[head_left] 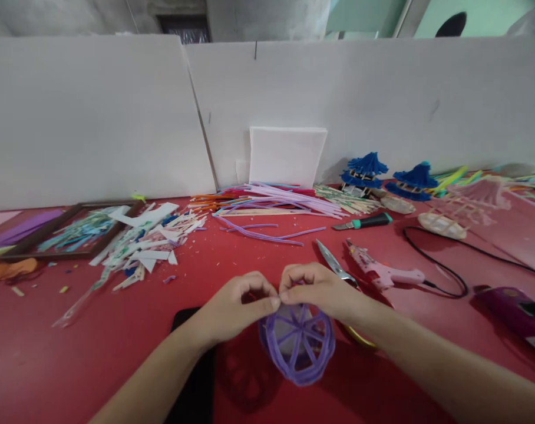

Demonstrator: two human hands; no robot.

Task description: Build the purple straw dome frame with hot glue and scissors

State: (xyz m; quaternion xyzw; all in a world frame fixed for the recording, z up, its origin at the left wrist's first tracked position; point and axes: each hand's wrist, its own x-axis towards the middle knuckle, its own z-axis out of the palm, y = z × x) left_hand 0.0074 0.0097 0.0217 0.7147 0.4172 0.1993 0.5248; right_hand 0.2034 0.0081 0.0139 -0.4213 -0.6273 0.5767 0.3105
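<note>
A purple pipe-cleaner wheel (pixel 300 347) with spokes meeting at a hub hangs just above the red table, below my fingers. My left hand (pixel 243 303) pinches at its upper left rim, thumb against forefinger. My right hand (pixel 316 288) is closed on the top of the rim, its fingertips touching those of the left. The pinched part of the rim is hidden by the fingers. Scissors (pixel 336 259) lie beyond my right wrist, their yellow handle partly covered by the forearm. A black flat object (pixel 190 383) lies under my left forearm.
A pink glue gun (pixel 385 268) with a black cord lies right, near a utility knife (pixel 362 222). Purple pipe cleaners (pixel 289 200) are heaped at the back. Paper and stick scraps (pixel 148 241) cover the left. Blue-roofed models (pixel 365 174) stand by the white partition (pixel 360 88).
</note>
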